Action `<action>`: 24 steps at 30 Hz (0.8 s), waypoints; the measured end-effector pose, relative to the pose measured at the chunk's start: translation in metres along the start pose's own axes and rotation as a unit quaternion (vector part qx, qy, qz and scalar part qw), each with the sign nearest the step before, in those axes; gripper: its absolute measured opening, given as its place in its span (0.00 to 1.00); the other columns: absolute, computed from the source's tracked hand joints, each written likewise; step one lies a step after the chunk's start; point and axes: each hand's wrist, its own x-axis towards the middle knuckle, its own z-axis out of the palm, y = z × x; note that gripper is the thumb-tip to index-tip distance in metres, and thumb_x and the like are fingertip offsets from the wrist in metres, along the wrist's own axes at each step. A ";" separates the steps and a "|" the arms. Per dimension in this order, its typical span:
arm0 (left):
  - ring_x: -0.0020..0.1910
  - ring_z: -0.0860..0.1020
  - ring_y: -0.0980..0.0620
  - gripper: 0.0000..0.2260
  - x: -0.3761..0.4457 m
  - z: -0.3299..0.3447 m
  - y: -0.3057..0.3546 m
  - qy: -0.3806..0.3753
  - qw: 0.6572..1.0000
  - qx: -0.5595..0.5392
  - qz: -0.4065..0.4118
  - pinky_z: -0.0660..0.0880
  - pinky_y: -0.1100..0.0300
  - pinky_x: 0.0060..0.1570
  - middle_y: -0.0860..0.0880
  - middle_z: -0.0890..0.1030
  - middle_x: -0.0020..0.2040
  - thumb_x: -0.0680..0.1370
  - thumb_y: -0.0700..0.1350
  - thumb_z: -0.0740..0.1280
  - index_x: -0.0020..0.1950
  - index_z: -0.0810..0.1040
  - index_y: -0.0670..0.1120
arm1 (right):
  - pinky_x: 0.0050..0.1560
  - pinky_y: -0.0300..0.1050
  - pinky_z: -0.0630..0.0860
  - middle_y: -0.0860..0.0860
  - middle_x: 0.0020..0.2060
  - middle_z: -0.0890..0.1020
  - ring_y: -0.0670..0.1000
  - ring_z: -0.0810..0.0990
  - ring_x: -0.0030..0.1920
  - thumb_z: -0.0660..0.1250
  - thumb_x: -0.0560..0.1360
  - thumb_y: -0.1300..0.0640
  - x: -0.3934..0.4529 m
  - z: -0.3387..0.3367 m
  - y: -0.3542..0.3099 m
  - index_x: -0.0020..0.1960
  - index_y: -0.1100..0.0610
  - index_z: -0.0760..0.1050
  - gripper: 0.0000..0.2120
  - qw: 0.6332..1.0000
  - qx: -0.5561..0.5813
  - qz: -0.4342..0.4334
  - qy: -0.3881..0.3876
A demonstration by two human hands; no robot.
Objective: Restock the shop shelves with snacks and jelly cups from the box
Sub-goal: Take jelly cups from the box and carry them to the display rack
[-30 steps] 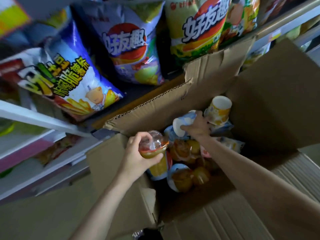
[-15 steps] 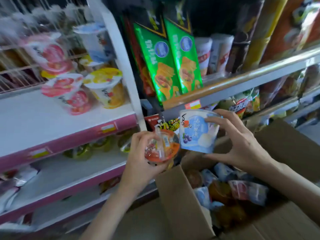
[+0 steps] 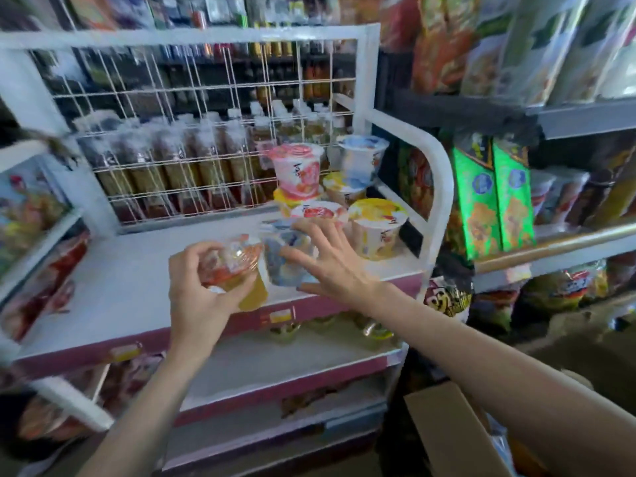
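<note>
My left hand [image 3: 196, 297] grips a clear domed jelly cup [image 3: 237, 266] with orange and yellow filling, held over the front of the white shelf [image 3: 120, 287]. My right hand [image 3: 330, 266] has its fingers spread around a blue jelly cup [image 3: 285, 259], thumb low at the front, at the shelf's front edge. Just behind it stand stacked jelly cups: a pink one [image 3: 299, 170], a blue-white one [image 3: 361, 156] and a yellow one [image 3: 377, 228]. A corner of the cardboard box [image 3: 447, 428] shows at the lower right, under my right forearm.
A white wire grid [image 3: 206, 132] backs the shelf, with bottles behind it. A curved white rail [image 3: 440, 187] closes the shelf's right end. Green snack packs [image 3: 492, 191] stand on the neighbouring rack. Lower shelves [image 3: 275, 363] hold a few small cups.
Both hands rose from beside the box to the top white shelf. The blue cup came down onto the shelf's front edge. My view swung up and left.
</note>
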 end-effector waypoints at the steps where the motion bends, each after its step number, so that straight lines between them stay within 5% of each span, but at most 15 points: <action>1: 0.50 0.74 0.53 0.24 0.000 -0.005 -0.008 0.002 1.000 0.009 -0.006 0.69 0.77 0.50 0.47 0.70 0.54 0.64 0.39 0.78 0.52 0.71 0.56 | 0.49 0.56 0.76 0.57 0.61 0.63 0.60 0.65 0.58 0.82 0.52 0.49 0.008 0.014 -0.003 0.62 0.50 0.63 0.44 1.000 -0.015 -0.016 -0.013; 4: 0.53 0.74 0.49 0.25 -0.010 -0.017 -0.022 -0.007 1.000 0.023 -0.011 0.71 0.69 0.54 0.45 0.71 0.55 0.62 0.42 0.79 0.55 0.73 0.50 | 0.48 0.58 0.77 0.57 0.61 0.63 0.61 0.63 0.58 0.82 0.52 0.50 0.016 0.041 -0.010 0.61 0.50 0.64 0.43 0.998 0.020 -0.022 -0.053; 8: 0.60 0.67 0.59 0.28 -0.045 -0.030 -0.023 -0.001 0.993 0.065 0.098 0.62 0.75 0.61 0.47 0.69 0.56 0.61 0.47 0.80 0.55 0.73 0.42 | 0.58 0.61 0.74 0.59 0.64 0.64 0.62 0.64 0.64 0.70 0.69 0.54 0.003 0.034 0.000 0.54 0.60 0.75 0.16 0.990 0.094 -0.025 -0.097; 11: 0.59 0.65 0.62 0.27 -0.081 -0.028 -0.033 -0.073 0.986 0.046 0.146 0.61 0.74 0.62 0.50 0.68 0.55 0.62 0.53 0.75 0.56 0.71 0.45 | 0.70 0.50 0.60 0.64 0.66 0.68 0.65 0.66 0.66 0.66 0.73 0.63 -0.017 0.001 -0.007 0.52 0.63 0.77 0.08 0.990 0.108 0.054 -0.069; 16: 0.56 0.71 0.51 0.34 -0.137 0.013 -0.076 -0.258 0.956 0.102 0.092 0.78 0.55 0.50 0.49 0.64 0.60 0.58 0.44 0.81 0.58 0.67 0.49 | 0.54 0.43 0.70 0.62 0.60 0.72 0.56 0.71 0.56 0.61 0.76 0.62 -0.092 -0.030 -0.046 0.50 0.63 0.78 0.09 0.979 0.143 0.117 -0.086; 20: 0.61 0.72 0.45 0.29 -0.144 0.066 -0.101 -0.290 0.950 0.109 -0.039 0.68 0.62 0.61 0.43 0.66 0.62 0.63 0.44 0.79 0.60 0.72 0.44 | 0.47 0.55 0.78 0.61 0.60 0.72 0.59 0.71 0.56 0.66 0.73 0.66 -0.163 -0.002 -0.049 0.48 0.62 0.77 0.05 0.948 0.138 0.193 -0.211; 24: 0.64 0.67 0.47 0.26 -0.134 0.111 -0.120 -0.281 0.952 0.115 -0.022 0.62 0.66 0.63 0.44 0.65 0.64 0.67 0.45 0.77 0.60 0.70 0.44 | 0.49 0.54 0.77 0.58 0.60 0.71 0.55 0.69 0.55 0.65 0.73 0.65 -0.201 0.008 -0.048 0.47 0.61 0.77 0.04 0.931 0.126 0.255 -0.229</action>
